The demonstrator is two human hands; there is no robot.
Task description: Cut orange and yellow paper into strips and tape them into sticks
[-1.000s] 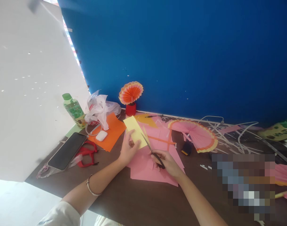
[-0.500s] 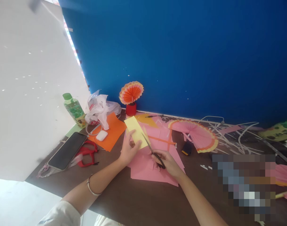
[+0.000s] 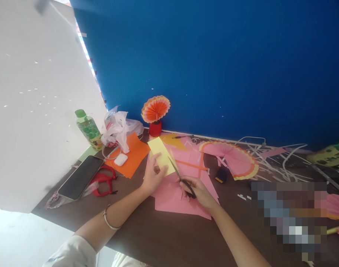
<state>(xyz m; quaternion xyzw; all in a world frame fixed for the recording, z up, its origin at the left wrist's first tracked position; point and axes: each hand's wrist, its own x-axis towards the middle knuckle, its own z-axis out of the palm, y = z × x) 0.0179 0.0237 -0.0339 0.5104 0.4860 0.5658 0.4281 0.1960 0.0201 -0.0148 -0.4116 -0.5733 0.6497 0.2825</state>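
Note:
My left hand (image 3: pixel 153 174) grips the lower left part of a pale yellow paper strip (image 3: pixel 160 148), thumb bent across it and fingers on its left side. In my right hand (image 3: pixel 195 191) is a pair of black-handled scissors (image 3: pixel 188 187); its blades point up and left, lying along the right edge of the yellow paper. Pink paper sheets (image 3: pixel 172 202) spread out beneath both hands. An orange paper strip (image 3: pixel 193 165) rests on the pink sheets, just beyond the scissors.
A pleated pink paper fan (image 3: pixel 232 159) and a small dark box (image 3: pixel 221 174) lie to the right. Leftward are orange paper (image 3: pixel 136 152), a white case (image 3: pixel 120 160), a phone (image 3: pixel 80 177), red straps (image 3: pixel 105 181) and a green-capped bottle (image 3: pixel 88 129). A red pot (image 3: pixel 155 129) holds a paper flower (image 3: pixel 156 109).
Both hands, the yellow paper and the scissors keep nearly the same pose. The whole view has shifted very slightly.

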